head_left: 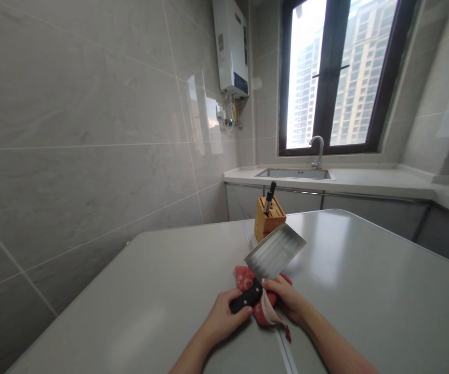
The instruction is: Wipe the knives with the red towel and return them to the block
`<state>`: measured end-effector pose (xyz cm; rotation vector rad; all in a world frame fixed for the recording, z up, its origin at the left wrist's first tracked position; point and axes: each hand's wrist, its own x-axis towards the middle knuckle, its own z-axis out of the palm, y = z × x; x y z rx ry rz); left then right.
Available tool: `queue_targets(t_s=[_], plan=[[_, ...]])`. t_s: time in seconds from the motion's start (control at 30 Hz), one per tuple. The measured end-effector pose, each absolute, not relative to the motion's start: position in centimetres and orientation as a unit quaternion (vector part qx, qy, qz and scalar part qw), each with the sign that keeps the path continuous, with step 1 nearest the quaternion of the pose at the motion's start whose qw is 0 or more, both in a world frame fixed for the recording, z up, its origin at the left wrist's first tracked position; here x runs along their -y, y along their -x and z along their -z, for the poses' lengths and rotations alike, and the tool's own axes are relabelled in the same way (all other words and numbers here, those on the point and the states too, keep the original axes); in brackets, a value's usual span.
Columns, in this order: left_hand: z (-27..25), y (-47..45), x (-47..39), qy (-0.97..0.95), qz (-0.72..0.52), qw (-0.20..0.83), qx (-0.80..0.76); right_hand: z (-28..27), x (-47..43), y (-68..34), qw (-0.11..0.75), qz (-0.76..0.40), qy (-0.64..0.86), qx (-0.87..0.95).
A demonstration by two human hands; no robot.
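Observation:
A cleaver with a broad steel blade (274, 251) and a black riveted handle (247, 298) is held above the table, its blade tilted up and to the right. My left hand (226, 314) is wrapped round the handle. In my right hand (287, 297) is a red and white patterned cloth (268, 311), pinched near the heel of the blade where it meets the handle. Part of the cloth hangs down below my fingers, and some of it shows behind the cleaver. Behind the blade stands a wooden knife block (265, 222) with black-handled pieces in it.
The light table (162, 275) has a pale strip running down its middle. Past its far edge lies a white counter (372, 177) with a sink (294, 174) and a faucet (318, 150). A tiled wall (92, 114) borders the left side, with a water heater (230, 49) in the corner.

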<state>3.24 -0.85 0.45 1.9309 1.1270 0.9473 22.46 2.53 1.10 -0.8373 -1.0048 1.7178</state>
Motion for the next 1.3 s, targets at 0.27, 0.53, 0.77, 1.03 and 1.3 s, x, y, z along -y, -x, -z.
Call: queue_targets(t_s=[0.27, 0.53, 0.77, 1.03, 1.3], plan=[[-0.73, -3.32, 1.02, -0.746, -0.363, 0.348, -0.435, -1.56, -2.24, -22.54, 0.482, -0.691, 0.358, 0.403], [-0.78, -3.41, 1.02, -0.743, -0.367, 0.353, -0.434, -1.19, -2.53, -22.53, 0.473, -0.695, 0.31, 0.443], [-0.5, -3.33, 0.89, -0.742, -0.364, 0.352, -0.44, -1.44, -2.41, -22.5, 0.465, -0.695, 0.301, 0.459], [-0.42, -3.35, 0.87, -0.742, -0.362, 0.346, -0.445, -1.49, -2.33, -22.57, 0.469, -0.693, 0.306, 0.455], [-0.58, -3.32, 0.94, -0.74, -0.359, 0.359, -0.442, -1.47, -2.35, -22.53, 0.469, -0.679, 0.319, 0.466]])
